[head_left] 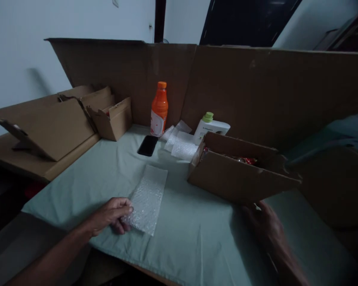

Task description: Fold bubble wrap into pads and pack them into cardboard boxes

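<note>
A sheet of bubble wrap (148, 198) lies flat on the pale green cloth (191, 238). My left hand (111, 216) pinches its near left corner, fingers curled on the edge. My right hand (264, 224) is dark and blurred, just below the near front edge of an open cardboard box (238, 178); its fingers do not show clearly. Inside that box something red and shiny (246, 160) shows.
An orange bottle (159, 109), a white bottle with a green cap (211, 126), more bubble wrap pieces (181, 145) and a black phone (147, 145) sit at the back. Folded cardboard boxes (59, 123) stand left. A tall cardboard wall (256, 87) runs behind.
</note>
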The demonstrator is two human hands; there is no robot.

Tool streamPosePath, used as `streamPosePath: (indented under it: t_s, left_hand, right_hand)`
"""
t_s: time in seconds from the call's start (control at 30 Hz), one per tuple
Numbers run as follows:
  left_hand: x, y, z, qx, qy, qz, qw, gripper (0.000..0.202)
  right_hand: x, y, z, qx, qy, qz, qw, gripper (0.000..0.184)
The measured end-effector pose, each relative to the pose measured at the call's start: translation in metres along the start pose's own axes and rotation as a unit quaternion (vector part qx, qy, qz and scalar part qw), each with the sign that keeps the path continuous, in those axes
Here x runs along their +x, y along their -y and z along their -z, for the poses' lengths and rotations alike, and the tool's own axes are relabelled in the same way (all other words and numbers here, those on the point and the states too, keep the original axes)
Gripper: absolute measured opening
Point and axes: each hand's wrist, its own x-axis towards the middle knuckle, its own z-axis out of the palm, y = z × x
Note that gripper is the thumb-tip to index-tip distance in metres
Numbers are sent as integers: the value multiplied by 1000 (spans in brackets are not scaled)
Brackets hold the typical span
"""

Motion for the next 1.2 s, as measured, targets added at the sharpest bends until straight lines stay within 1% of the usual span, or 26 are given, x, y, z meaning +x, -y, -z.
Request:
streamPosePath:
  t_s: [0.03, 0.1, 0.13, 0.2, 0.23, 0.3, 0.33, 0.37, 0.4, 0.47, 0.53, 0.57, 0.6, 0.67, 0.73, 0.77, 0.8, 0.83, 0.87, 0.93, 1.03, 1.13, 1.2]
  left_hand:
    - [-3, 1, 6, 40, -18, -13, 999, 43]
    - [-3, 3, 16, 120, -85, -66, 987, 39]
    - [0, 3, 19, 158, -128, -103, 974, 36]
    - [9, 5, 20, 229, -203, -195, 932, 29]
    - [16, 6, 18, 261, -225, -245, 906, 26]
    - [29, 9, 10, 320, -233, -330, 857, 25]
    - [36, 11, 5, 346, -228, -360, 836, 25]
    - [41, 12, 0, 368, -223, -379, 819, 25]
    - [47, 14, -4, 385, -224, -389, 806, 24]
    - [54, 18, -8, 404, -237, -395, 790, 22]
    - [58, 21, -8, 404, -253, -401, 782, 21]
    - [59, 22, -7, 401, -257, -405, 781, 20]
    - [59, 23, -6, 398, -259, -408, 780, 20]
    - [58, 25, -5, 398, -257, -414, 777, 21]
    - [57, 25, -6, 409, -256, -414, 772, 21]
    - [57, 24, -6, 416, -255, -410, 770, 21]
    - [57, 24, -7, 422, -254, -405, 770, 20]
    - [56, 24, -8, 426, -253, -400, 771, 18]
    - [56, 23, -8, 425, -253, -396, 774, 18]
    - [56, 23, -8, 411, -254, -394, 782, 17]
    - [56, 23, -6, 386, -256, -396, 793, 16]
    - [56, 23, -3, 369, -259, -400, 798, 16]
    - [57, 22, 0, 357, -262, -406, 799, 18]
  right_hand:
    - [-4, 1, 6, -40, -2, -4, 999, 48]
    - [-16, 11, 17, -105, -16, 8, 994, 42]
    - [-24, 22, 19, -112, -29, 35, 993, 38]
    - [-36, 56, 14, -90, -40, 132, 986, 31]
    - [-40, 77, 6, -72, -33, 195, 978, 27]
    - [-39, 123, -18, -63, 4, 320, 945, 22]
    - [-34, 146, -33, -85, 19, 356, 930, 22]
    - [-26, 166, -49, -117, 35, 373, 920, 22]
    - [-16, 183, -66, -151, 51, 385, 909, 23]
    - [8, 211, -97, -211, 86, 394, 890, 26]
    - [36, 228, -120, -245, 107, 385, 884, 31]
    - [49, 235, -127, -252, 110, 378, 884, 35]
    - [61, 241, -130, -258, 109, 370, 886, 40]
    - [80, 252, -127, -253, 79, 360, 895, 49]
    - [89, 261, -112, -226, 13, 356, 907, 51]
    - [89, 264, -104, -206, -21, 358, 910, 51]
    - [85, 266, -95, -186, -46, 366, 911, 51]
    - [77, 267, -88, -168, -54, 380, 908, 50]
    - [65, 266, -83, -153, -47, 400, 903, 49]
    - [33, 260, -77, -121, -10, 443, 889, 43]
    - [-25, 249, -78, -48, 55, 485, 871, 34]
    - [-72, 243, -82, 32, 131, 489, 861, 32]
    - [-92, 243, -83, 85, 166, 485, 855, 32]
